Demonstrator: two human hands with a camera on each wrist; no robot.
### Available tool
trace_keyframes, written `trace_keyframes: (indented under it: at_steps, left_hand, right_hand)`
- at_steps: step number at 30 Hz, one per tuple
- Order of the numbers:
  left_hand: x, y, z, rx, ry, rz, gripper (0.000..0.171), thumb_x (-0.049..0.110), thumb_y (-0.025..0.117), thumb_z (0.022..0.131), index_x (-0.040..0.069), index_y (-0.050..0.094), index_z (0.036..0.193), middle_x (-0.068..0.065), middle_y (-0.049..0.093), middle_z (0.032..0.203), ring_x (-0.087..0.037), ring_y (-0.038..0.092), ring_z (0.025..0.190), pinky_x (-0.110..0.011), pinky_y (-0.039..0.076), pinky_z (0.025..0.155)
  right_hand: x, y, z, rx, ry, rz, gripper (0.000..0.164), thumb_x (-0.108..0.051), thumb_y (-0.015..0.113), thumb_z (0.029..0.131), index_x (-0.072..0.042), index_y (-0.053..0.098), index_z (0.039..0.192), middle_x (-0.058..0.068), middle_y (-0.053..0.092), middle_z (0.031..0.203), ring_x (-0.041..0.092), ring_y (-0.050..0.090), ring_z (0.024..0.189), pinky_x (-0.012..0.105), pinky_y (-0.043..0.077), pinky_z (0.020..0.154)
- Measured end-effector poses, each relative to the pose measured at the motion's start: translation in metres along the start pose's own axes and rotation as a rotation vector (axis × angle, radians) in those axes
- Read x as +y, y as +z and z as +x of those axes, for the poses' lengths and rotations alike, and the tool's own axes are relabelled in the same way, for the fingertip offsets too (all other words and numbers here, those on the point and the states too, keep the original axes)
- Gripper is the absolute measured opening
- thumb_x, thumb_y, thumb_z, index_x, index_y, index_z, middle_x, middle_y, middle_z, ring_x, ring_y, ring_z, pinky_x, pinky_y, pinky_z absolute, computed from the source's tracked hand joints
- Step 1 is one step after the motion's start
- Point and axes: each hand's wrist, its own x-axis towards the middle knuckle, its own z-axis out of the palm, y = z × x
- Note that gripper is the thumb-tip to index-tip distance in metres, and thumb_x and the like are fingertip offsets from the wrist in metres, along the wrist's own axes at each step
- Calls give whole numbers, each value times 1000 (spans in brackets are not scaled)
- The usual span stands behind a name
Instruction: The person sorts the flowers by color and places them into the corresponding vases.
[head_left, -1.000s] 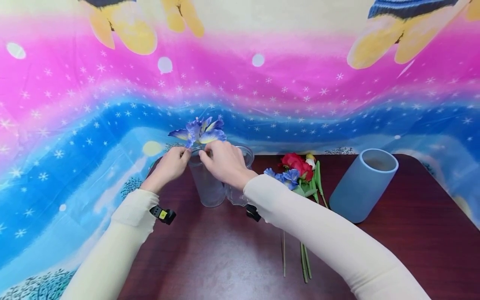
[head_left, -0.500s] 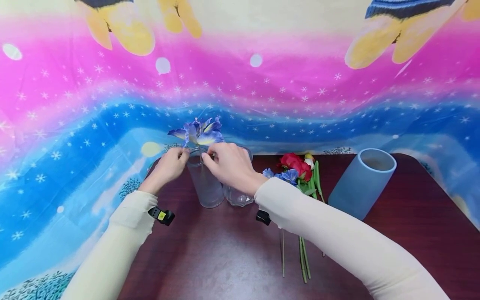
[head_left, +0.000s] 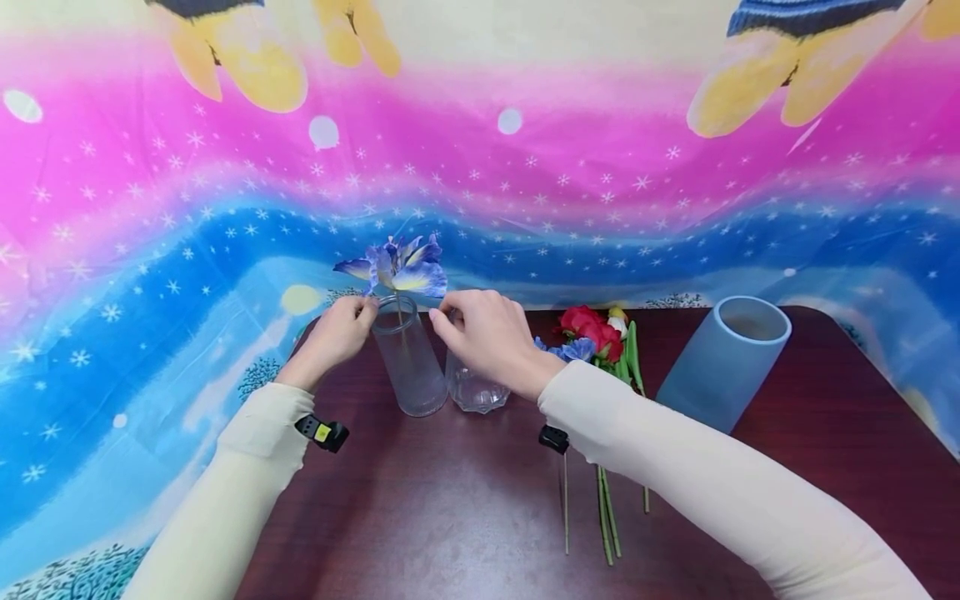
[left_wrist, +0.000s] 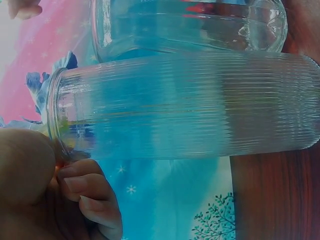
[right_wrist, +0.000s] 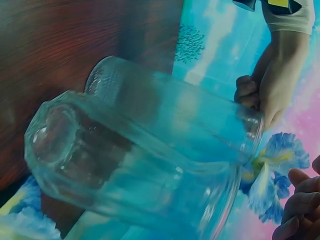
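Observation:
A blue-purple iris with yellow petal centres (head_left: 405, 265) stands with its stem inside a tall ribbed glass vase (head_left: 411, 371). At that vase's left rim, my left hand (head_left: 341, 337) pinches the edge between thumb and curled fingers. The left wrist view shows those fingertips (left_wrist: 87, 182) right at the rim. My right hand (head_left: 487, 337) hovers right of the iris with loosely bent fingers, holding nothing. It partly covers a second, clear faceted glass vase (head_left: 480, 392), which stands beside the ribbed one.
On the right lie artificial flowers: a red bloom (head_left: 592, 327), blue blooms (head_left: 579, 348) and green stems (head_left: 607, 517) reaching toward the front, partly behind the right sleeve. Farther right stands a blue vase (head_left: 716, 367). A printed cloth (head_left: 480, 192) hangs behind the table (head_left: 420, 517).
My right hand has let go of the iris stem and moved right, away from the ribbed vase. The iris stays in the vase. My left hand keeps its place at the rim.

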Motion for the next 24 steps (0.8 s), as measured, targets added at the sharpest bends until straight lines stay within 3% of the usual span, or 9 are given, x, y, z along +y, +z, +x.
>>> trace_keyframes:
  at_steps: [10, 24]
  left_hand:
    - [2, -1, 0, -13, -19, 9, 43, 31, 32, 111, 11, 42, 74, -2, 39, 62, -18, 37, 52, -34, 36, 56]
    - [0, 0, 0, -12, -5, 6, 45, 32, 31, 111, 11, 41, 73, -1, 38, 61, -17, 36, 52, -33, 36, 55]
  right_hand:
    - [19, -11, -8, 21, 12, -38, 23, -33, 58, 101, -21, 77, 104, -5, 50, 54, 13, 47, 51, 28, 29, 44]
    - [35, -19, -23, 21, -8, -56, 20, -31, 60, 100, -18, 75, 96, -5, 54, 56, 12, 48, 51, 28, 32, 43]
